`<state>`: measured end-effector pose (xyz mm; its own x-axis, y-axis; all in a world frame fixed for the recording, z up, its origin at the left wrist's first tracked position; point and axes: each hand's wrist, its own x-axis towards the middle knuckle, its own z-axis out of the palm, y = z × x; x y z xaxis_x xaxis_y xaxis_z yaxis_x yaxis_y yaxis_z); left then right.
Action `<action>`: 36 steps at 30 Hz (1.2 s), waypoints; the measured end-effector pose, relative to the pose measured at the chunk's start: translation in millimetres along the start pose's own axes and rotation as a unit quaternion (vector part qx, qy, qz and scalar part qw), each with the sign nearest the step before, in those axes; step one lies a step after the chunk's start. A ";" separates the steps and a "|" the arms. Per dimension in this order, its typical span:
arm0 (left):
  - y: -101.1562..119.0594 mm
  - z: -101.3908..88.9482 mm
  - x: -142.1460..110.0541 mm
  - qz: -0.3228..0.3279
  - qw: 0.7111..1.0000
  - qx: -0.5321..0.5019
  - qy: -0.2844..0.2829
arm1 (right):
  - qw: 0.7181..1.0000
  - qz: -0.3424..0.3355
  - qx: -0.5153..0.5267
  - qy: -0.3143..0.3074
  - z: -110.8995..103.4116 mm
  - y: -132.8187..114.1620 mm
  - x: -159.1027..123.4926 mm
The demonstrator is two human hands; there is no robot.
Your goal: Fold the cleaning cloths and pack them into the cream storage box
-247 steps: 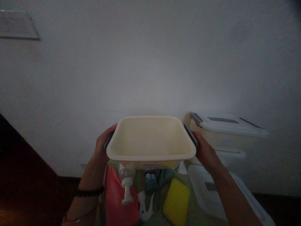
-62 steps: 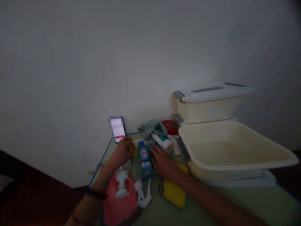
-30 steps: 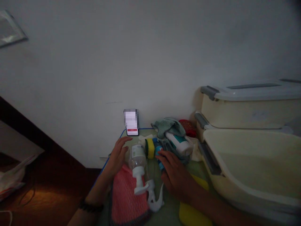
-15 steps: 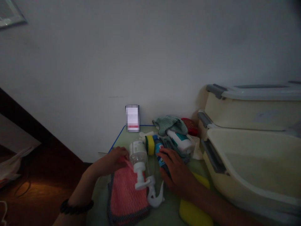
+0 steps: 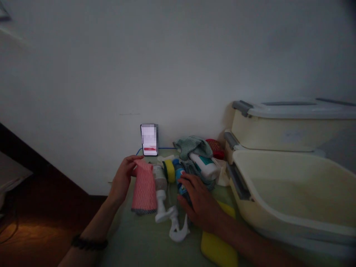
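Note:
My left hand pinches the top edge of a pink mesh cloth and holds it up so that it hangs above the green table. My right hand lies over a small blue-labelled bottle, fingers curled on it. A clear pump bottle lies between my hands, with a white spray trigger beside it. A yellow sponge lies under my right forearm.
An open cream tub stands at the right, with lidded tubs stacked behind it. A phone leans on the wall. A grey-green cloth, a white tube and a red item lie behind the bottles.
My left hand took hold of the pink cloth and lifted it off the table. Earlier I set the cream tub down at the right. My right hand stayed on the blue bottle.

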<state>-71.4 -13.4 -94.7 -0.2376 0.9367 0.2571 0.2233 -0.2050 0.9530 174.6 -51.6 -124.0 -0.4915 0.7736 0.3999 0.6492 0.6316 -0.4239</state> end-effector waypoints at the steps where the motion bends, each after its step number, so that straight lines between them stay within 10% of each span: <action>1: -1.5 1.5 1.2 -0.001 1.000 0.015 0.004 | 1.000 -0.001 -0.001 0.001 0.0 0.1 0.1; 14: -13.8 -0.5 2.1 0.015 0.968 0.249 -0.033 | 0.995 0.084 -0.043 -0.023 5.6 1.5 0.2; 30: -36.6 -18.9 -1.6 0.030 0.925 0.215 -0.311 | 0.996 0.073 0.045 0.030 2.8 4.5 1.6; 36: -39.5 -8.3 9.8 0.010 0.971 0.204 -0.122 | 0.993 0.114 0.004 -0.040 0.9 1.9 3.6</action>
<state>-90.4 1.5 -128.6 -0.0088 0.9832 0.1821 0.5928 -0.1415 0.7928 173.5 -47.5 -124.1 -0.3775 0.8975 0.2281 0.7440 0.4406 -0.5023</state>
